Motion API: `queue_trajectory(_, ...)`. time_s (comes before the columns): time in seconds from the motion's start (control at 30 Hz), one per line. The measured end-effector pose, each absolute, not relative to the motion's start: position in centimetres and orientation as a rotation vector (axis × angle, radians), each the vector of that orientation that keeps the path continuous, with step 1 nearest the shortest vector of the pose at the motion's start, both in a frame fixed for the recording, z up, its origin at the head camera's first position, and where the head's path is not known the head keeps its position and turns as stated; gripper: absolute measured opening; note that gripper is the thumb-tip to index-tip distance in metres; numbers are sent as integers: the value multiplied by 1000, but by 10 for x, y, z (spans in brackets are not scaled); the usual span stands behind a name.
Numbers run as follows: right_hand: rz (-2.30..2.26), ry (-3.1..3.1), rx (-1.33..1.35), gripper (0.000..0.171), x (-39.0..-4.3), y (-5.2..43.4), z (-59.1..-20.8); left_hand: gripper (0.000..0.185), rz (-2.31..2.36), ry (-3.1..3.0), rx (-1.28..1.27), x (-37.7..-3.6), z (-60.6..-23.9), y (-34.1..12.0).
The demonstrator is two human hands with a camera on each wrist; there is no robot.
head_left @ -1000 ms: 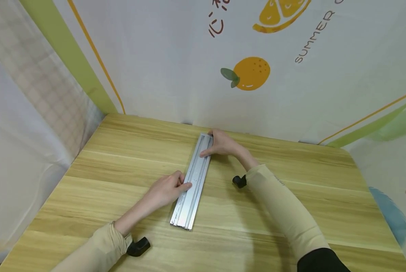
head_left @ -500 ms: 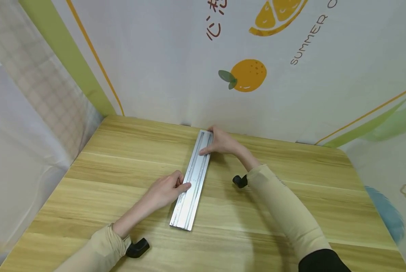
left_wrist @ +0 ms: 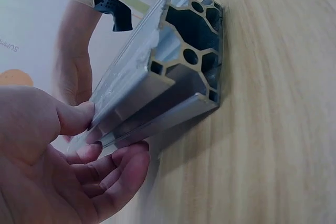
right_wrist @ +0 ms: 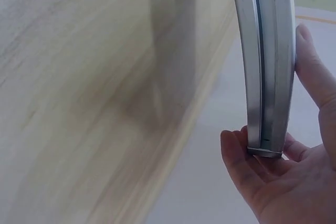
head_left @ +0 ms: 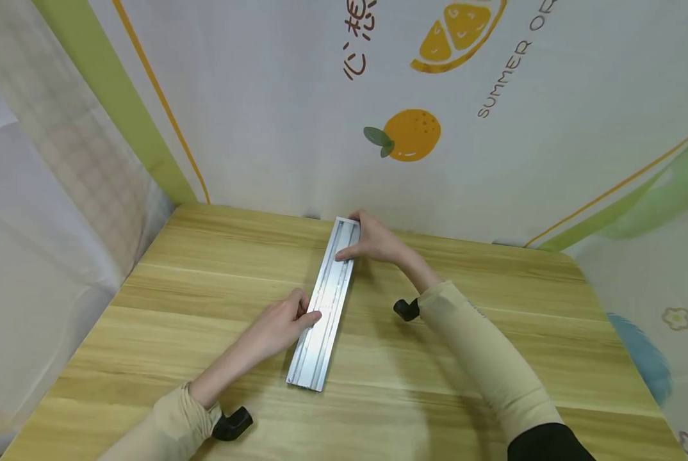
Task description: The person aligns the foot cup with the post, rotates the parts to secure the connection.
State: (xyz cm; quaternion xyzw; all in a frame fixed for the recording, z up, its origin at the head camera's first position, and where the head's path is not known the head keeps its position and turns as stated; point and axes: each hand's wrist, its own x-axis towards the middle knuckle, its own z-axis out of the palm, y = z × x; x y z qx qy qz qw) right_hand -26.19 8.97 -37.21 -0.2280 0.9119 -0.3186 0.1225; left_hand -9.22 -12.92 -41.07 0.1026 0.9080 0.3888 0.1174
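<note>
Aluminium extrusion rail [head_left: 325, 303] lies flat on the wooden surface [head_left: 465, 410], far end partly hidden under the right hand [head_left: 374, 241]. That hand cups the far end, thumb along the side. Left hand [head_left: 277, 323] pinches the rail's left edge mid-length (thumb on top, fingers [left_wrist: 123, 163] underneath).

bright even light, soft shadows, wrist views blurred, edges warped
</note>
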Motion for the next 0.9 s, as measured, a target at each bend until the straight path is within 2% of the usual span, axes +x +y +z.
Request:
queue_trajectory(0.3,-1037,2660,-661,91,-255,87,-358,47,1191,2606,219,-93,-406,-132)
queue_trajectory(0.53,-1092,2676,-685,86,-249,88,-349,59,1174,2585,284,-91,-403,-138)
queue_trajectory(0.77,-1203,2663,-647,82,-240,87,-335,56,1332,2463,317,-90,-402,-141)
queue_trajectory(0.9,-1309,2661,-636,71,-235,88,-324,47,1430,2398,341,-89,-399,-142)
